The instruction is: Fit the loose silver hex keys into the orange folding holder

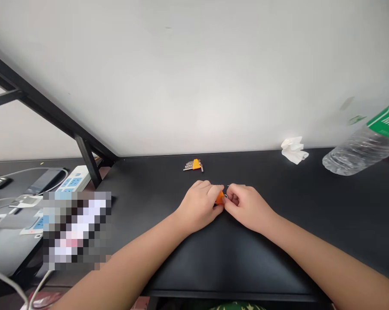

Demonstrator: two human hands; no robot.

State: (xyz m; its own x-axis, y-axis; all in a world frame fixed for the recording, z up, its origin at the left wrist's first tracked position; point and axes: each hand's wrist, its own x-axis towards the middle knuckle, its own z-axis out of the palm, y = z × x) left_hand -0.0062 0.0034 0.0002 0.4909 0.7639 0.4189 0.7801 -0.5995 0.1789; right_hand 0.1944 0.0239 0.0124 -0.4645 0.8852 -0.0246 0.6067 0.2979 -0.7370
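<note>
My left hand (200,204) is closed around an orange plastic hex key holder (220,198), mostly covered by my fingers. Touching its right side, my right hand (246,206) pinches a small metal piece (226,196), which looks like the end of a hex key. Just behind my right fingers a thin metal rod (241,185) shows; whether it lies on the table or is held, I cannot tell. Farther back on the black tabletop (149,189) lies a second orange holder (196,164) with several silver hex keys in it.
Near the wall are a crumpled white tissue (294,150) and, at the right, a clear plastic bottle (352,153) with a green label. On the left stand a black metal frame (87,157), a white power strip (76,181) and cables. A pixelated patch covers something beside my left forearm.
</note>
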